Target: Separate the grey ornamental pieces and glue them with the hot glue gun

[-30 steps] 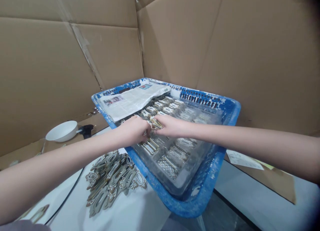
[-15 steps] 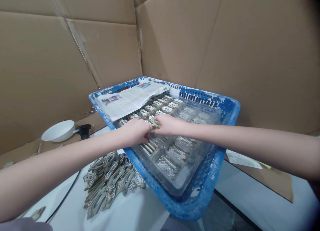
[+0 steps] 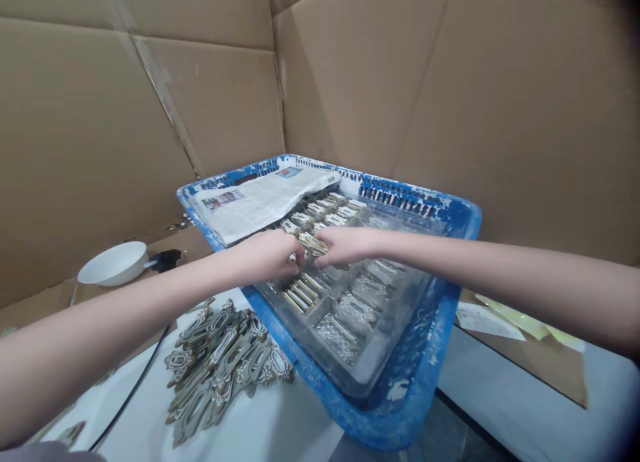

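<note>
Left hand and right hand, both pinched on small stack of ornate metal plates, now lifted slightly above clear plastic compartment tray in blue plastic crate; stack coming out, not going in.

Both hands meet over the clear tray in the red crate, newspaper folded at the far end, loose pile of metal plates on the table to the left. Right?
Not quite: in the head view the crate is blue, with white scuffs, not red. The rest stands: the left hand and right hand meet over the clear tray, the newspaper lies folded at the far end, and the loose pile of metal plates sits on the table to the left.
</note>
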Demonstrator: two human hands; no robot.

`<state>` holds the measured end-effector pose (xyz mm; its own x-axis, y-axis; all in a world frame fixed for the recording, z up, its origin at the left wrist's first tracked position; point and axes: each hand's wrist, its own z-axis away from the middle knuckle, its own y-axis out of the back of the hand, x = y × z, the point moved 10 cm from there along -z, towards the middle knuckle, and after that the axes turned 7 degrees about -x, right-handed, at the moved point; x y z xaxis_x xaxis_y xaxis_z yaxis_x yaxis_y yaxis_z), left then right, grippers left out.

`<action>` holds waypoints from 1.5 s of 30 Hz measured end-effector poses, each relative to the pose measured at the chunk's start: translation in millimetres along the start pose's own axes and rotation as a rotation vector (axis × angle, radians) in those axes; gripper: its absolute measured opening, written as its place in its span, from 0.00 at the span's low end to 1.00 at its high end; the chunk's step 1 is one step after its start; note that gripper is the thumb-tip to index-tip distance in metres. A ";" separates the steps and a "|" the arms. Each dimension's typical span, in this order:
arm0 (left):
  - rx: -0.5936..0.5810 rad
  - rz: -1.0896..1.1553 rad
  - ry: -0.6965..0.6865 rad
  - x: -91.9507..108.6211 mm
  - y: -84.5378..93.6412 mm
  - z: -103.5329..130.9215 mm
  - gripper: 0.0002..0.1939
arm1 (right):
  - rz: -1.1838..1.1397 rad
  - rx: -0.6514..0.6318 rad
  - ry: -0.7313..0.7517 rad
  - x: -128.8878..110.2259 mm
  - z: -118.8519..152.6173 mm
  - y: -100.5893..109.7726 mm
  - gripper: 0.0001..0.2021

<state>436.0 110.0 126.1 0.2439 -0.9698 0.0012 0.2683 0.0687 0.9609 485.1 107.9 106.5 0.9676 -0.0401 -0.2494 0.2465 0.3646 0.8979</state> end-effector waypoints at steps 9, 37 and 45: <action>0.034 0.185 0.074 -11.7 0.2 -10.6 0.11 | -0.222 0.091 -0.064 15.2 9.8 5.6 0.13; 0.351 -0.495 -0.379 43.2 12.0 0.4 0.10 | -0.639 -0.095 -0.048 22.4 1.7 -19.4 0.06; 0.209 -0.463 -0.455 51.8 -3.6 -14.0 0.06 | -0.448 -0.111 -0.034 31.7 12.6 -12.4 0.15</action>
<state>460.8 62.8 118.8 -0.2811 -0.8932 -0.3510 0.0540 -0.3799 0.9235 513.4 90.4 92.1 0.7687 -0.2466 -0.5902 0.6353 0.4019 0.6594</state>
